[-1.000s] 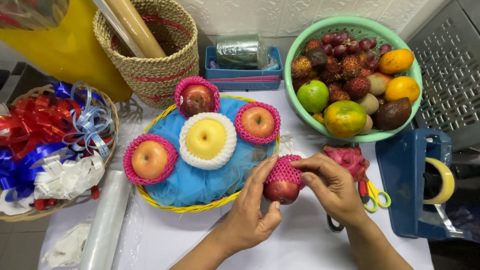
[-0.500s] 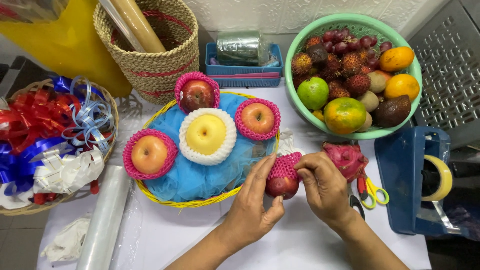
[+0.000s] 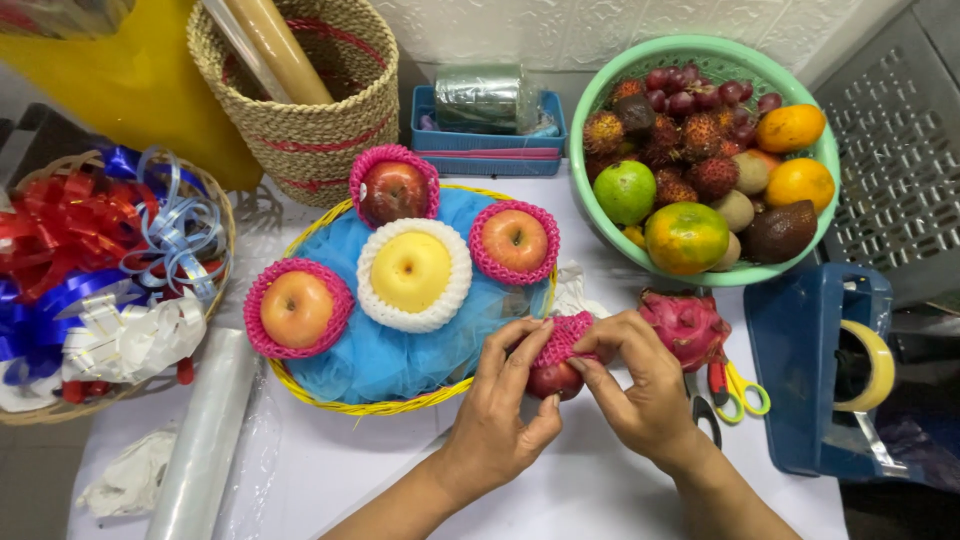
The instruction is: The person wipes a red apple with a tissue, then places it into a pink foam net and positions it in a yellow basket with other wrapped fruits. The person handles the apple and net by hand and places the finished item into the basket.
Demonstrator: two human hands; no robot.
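Left hand [image 3: 500, 405]: grip clamped on a red apple [image 3: 553, 379], fingers curled round its left side. Right hand [image 3: 640, 385]: grip pinched together on the pink foam net [image 3: 562, 338] half drawn over the same apple, thumb and fingertips on the mesh. Apple held between both hands, just above the white counter [image 3: 560, 490].

Directly left of the grip: yellow-rimmed basket [image 3: 370, 406] lined with blue netting, holding three netted apples and one yellow fruit in white foam. Just right of the right hand: dragon fruit [image 3: 685, 325]; scissors [image 3: 735, 385] beside it. Beyond the grip, up right: green bowl [image 3: 600, 95] of mixed fruit. Far right: blue tape dispenser [image 3: 820, 370]. Far left: basket of ribbons [image 3: 90, 270].
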